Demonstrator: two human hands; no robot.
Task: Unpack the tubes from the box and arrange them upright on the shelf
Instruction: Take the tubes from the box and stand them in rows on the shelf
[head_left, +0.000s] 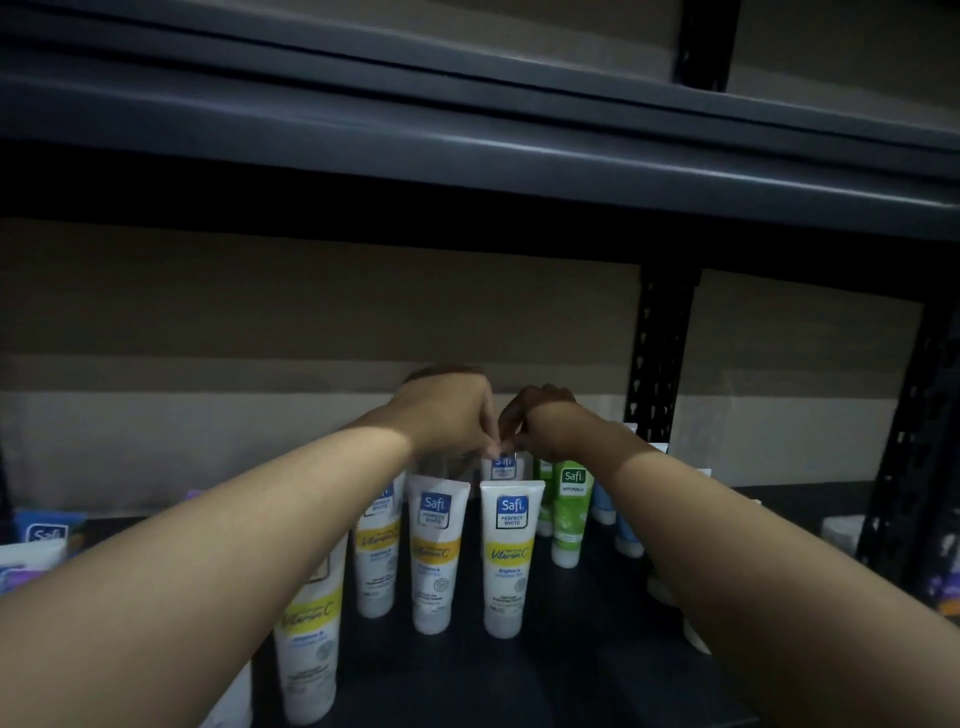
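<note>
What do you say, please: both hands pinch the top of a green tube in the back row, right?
Not quite. In the head view the left hand and right hand pinch the top of a white tube in the back row; the green tube stands beside it.

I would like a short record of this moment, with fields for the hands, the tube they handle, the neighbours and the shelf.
left hand: pinches top edge of back white tube
right hand: pinches the same edge
back white tube: upright, behind the front white tubes
front white tubes: upright, yellow bands
green tube: upright, right of them
shelf: dark, tubes stand on it
</note>
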